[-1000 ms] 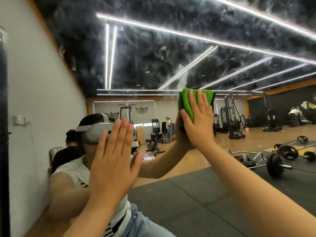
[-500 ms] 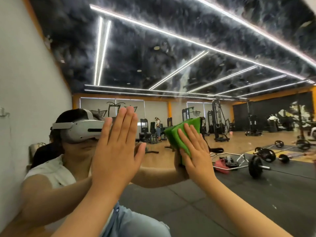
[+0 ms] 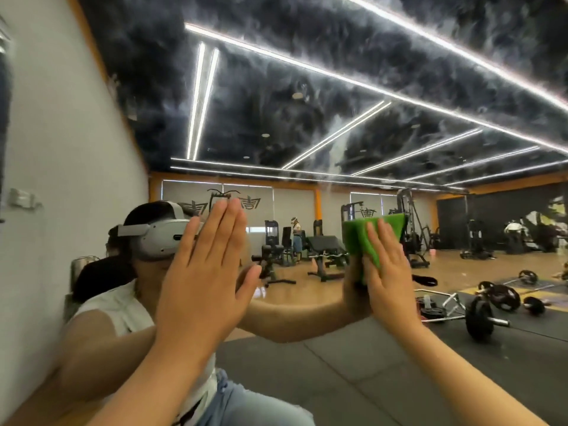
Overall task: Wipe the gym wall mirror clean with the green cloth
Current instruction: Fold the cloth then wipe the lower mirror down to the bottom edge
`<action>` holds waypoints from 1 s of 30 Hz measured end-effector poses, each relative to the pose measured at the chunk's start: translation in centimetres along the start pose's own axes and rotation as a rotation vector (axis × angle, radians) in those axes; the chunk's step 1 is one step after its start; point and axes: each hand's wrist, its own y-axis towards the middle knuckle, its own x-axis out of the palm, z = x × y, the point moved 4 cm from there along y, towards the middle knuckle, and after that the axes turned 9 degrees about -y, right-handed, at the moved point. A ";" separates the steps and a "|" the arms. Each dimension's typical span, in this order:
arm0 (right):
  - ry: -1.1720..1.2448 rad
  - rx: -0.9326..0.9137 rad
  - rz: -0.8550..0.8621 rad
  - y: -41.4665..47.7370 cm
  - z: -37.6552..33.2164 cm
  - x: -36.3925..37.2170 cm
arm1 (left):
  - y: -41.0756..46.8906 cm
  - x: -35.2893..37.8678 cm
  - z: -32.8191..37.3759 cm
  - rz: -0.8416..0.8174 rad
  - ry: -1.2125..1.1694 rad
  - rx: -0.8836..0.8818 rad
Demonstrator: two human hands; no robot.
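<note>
The wall mirror (image 3: pixel 353 87) fills almost the whole view and reflects the gym and me. My right hand (image 3: pixel 388 272) lies flat with straight fingers on the folded green cloth (image 3: pixel 365 238), pressing it against the glass at about head height, right of centre. My left hand (image 3: pixel 209 278) is flat on the mirror with straight fingers, left of centre, and holds nothing. Hazy smears show on the glass over the reflected dark ceiling.
A white wall (image 3: pixel 61 179) meets the mirror at the left. The reflection shows weight benches (image 3: pixel 322 250), cable machines (image 3: pixel 408 222), a loaded barbell (image 3: pixel 482 318) on black mats, and other people far back.
My right hand slid the cloth down from its higher spot, then to the right across the glass. My left hand stayed flat on the mirror. The view shifted.
</note>
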 end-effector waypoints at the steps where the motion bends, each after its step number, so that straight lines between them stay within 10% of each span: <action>1: 0.057 0.175 0.052 2.0 0.3 -0.2 | 0.0 0.0 0.0 0.004 -0.003 -0.003; 4: 0.066 0.215 0.082 5.1 -4.3 0.6 | 0.1 0.0 0.0 -0.010 -0.004 -0.013; 10: -0.138 -0.660 -0.078 -2.9 -6.3 1.6 | 0.0 -0.3 0.1 -0.039 0.013 -0.015; 16: -0.009 0.029 0.017 2.8 2.9 -0.4 | 0.1 -0.4 0.1 -0.060 0.064 -0.051; 23: -0.155 -0.592 -0.055 -1.9 1.6 0.5 | 0.1 -0.4 0.6 -0.146 0.099 -0.110; 30: -0.019 -0.051 -0.111 4.3 2.5 -1.4 | 4.9 -0.1 10.0 -0.100 -0.023 0.026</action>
